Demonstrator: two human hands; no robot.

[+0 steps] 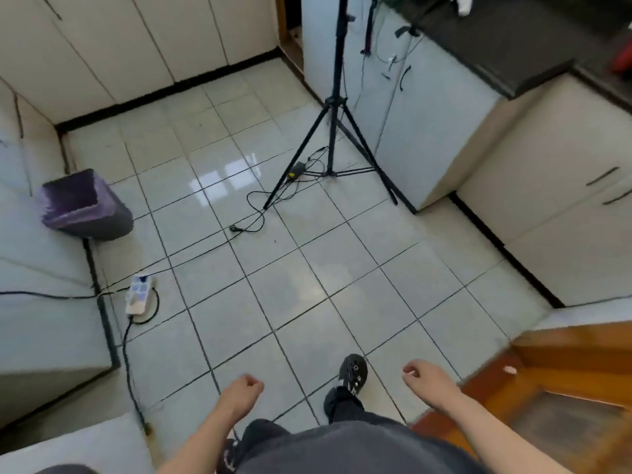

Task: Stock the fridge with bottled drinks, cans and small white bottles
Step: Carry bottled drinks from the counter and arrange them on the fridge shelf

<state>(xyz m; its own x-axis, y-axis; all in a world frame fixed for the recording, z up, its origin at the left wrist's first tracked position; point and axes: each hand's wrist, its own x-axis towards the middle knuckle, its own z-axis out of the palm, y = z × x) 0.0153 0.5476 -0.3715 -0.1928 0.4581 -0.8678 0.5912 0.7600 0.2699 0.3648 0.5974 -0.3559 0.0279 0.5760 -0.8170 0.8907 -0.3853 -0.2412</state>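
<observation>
We are recording a dark grey top [359, 446] covering the torso. We are noting dark trousers [342, 401] on both legs. The right foot is wearing a black shoe [354, 371] with small pale eyelets. The left foot is wearing a second black shoe [228, 455] with white markings. Both forearms [205, 436] are showing bare down to the left hand [244, 388] and right hand [425, 374].

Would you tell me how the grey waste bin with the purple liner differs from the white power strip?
The grey waste bin with the purple liner is dark and bulky; the white power strip is pale and slim. The bin stands tall, the strip lies flat. Black cables run from the strip, none from the bin. Both sit on the tiled floor.
</observation>
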